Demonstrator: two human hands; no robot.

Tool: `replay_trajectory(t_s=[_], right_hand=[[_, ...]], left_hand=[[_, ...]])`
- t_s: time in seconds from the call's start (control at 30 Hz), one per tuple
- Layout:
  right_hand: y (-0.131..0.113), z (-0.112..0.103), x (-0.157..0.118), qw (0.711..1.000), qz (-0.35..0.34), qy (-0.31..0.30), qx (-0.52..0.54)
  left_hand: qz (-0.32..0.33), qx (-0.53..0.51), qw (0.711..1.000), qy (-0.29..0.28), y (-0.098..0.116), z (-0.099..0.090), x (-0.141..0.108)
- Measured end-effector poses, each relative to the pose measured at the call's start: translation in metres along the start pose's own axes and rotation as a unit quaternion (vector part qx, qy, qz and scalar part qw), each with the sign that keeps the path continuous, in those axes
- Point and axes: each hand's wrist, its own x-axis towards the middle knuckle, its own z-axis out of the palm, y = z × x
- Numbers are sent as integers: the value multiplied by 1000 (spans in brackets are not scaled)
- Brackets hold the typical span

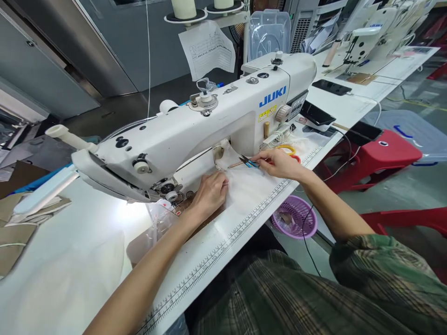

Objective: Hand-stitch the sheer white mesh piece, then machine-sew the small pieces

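Cloth [247, 186] pinched in bunched fingers of left hand [211, 190], presumably for steadiness; scissors [249, 162] likely near for easy reach, at right hand's [275, 163] curled fingers; cannot tell if gripped.

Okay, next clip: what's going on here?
A person has both hands at a white sewing machine. The left hand is curled at the edge of some white cloth on the table. The right hand is at small scissors beside the cloth, blades pointing away from it; its exact grip is hard to see.
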Motion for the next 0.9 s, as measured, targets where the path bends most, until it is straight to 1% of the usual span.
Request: replay_trajectory(t_s=[0.1, 0.17, 0.23, 0.33, 0.4, 0.47, 0.53, 0.6, 0.67, 0.73, 0.8, 0.9], right_hand=[[-2, 11, -3, 999, -15, 20, -44], [-4, 17, -4, 997, -18, 18, -71], [-6, 21, -6, 994, -14, 9, -105], [-8, 25, -11, 986, 14, 5, -166], [-9, 25, -15, 978, 33, 11, -204], [-12, 24, -18, 973, 35, 31, -225], [-18, 24, -18, 976, 5, 55, -211], [-30, 28, -15, 983, -57, 65, -161], [-46, 36, -11, 983, -135, 58, -105], [-64, 47, -6, 975, -200, 45, -82], [-81, 59, -3, 966, -237, 22, -103], [-97, 77, 1, 954, -242, -27, -173]], left_hand=[[4, -29, 999, 27, -4, -7, -15], [-24, -17, 998, 61, -8, -11, -20], [-65, 20, 993, 99, -15, -11, -20], [-123, 102, 979, 126, -26, -3, -12], [-137, 140, 971, 136, -34, 4, -2], [-134, 146, 967, 161, -41, 11, 9], [-138, 130, 965, 184, -47, 16, 20], [-170, 106, 962, 185, -48, 18, 26], [-213, 80, 958, 173, -43, 16, 26], [-228, 46, 959, 162, -31, 10, 16], [-204, 13, 969, 143, -15, 1, -5], [-142, -10, 986, 84, 15, -13, -53]])
